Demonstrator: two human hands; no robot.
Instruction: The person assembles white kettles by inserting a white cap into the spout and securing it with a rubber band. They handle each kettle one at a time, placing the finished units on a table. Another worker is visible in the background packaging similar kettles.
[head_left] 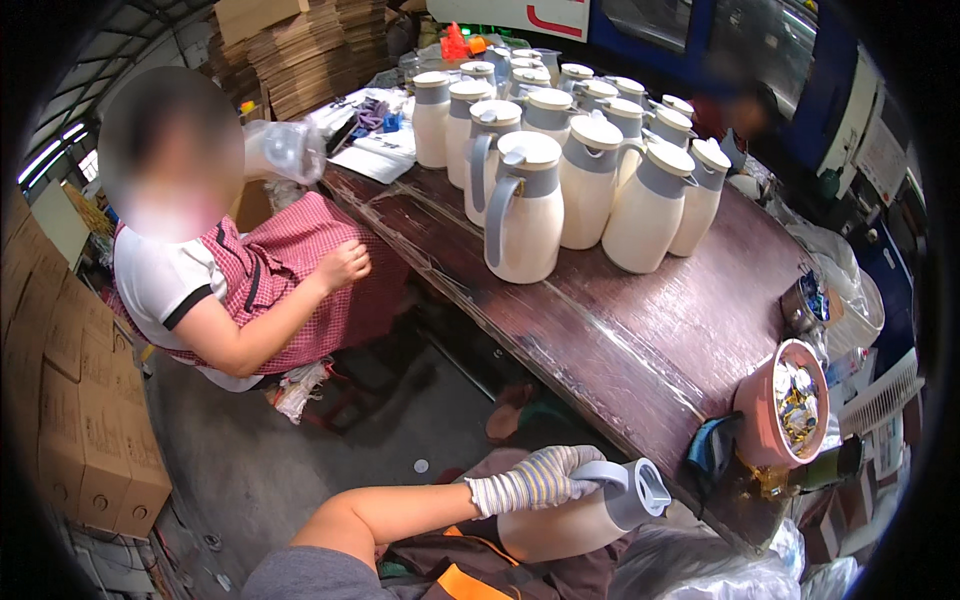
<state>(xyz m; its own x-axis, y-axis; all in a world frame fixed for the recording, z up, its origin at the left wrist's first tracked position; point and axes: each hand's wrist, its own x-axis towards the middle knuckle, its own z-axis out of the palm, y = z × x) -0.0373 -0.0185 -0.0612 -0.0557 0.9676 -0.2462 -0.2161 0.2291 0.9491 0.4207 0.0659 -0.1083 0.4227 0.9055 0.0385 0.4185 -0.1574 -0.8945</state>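
Cream jug (560, 530): held tilted over the wearer's lap (428, 556), near the edge of the brown table (650, 320), its grey collar (626, 502) pointing right.
Left hand (540, 479): in a striped knit glove (500, 492), closed around the jug's grey handle (603, 470).
Right hand: out of sight; its state cannot be told.
Tabletop jugs (528, 232): upright, crowded together, cream with grey collars and pale lids.
Pink bucket (752, 412): at the table's right side, filled with small shiny pieces (797, 405).
Co-worker (215, 335): seated at left in a red checked apron (285, 255).
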